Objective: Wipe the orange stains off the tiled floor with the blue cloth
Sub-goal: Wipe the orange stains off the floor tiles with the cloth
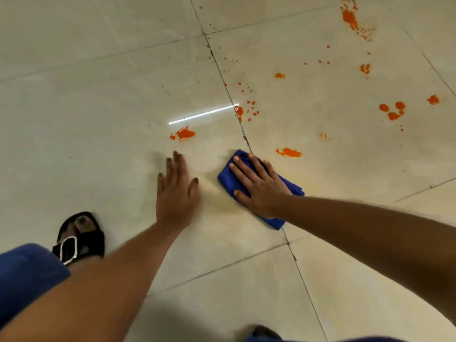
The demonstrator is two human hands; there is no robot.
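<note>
Both forearms reach out, left hand (176,193) flat on floor (98,107), right hand (259,186) flat, pressing blue cloth (228,180); nearest orange stain (288,152) lies just ahead-right.

Both arms reach forward; the left hand (176,191) lies flat with fingers spread, the right hand (259,185) presses palm-down, fingers straight.

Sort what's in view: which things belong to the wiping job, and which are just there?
Job: cloth under right hand; stains; floor; left hand flat on floor.
Just there: sandal; light streak.
</note>
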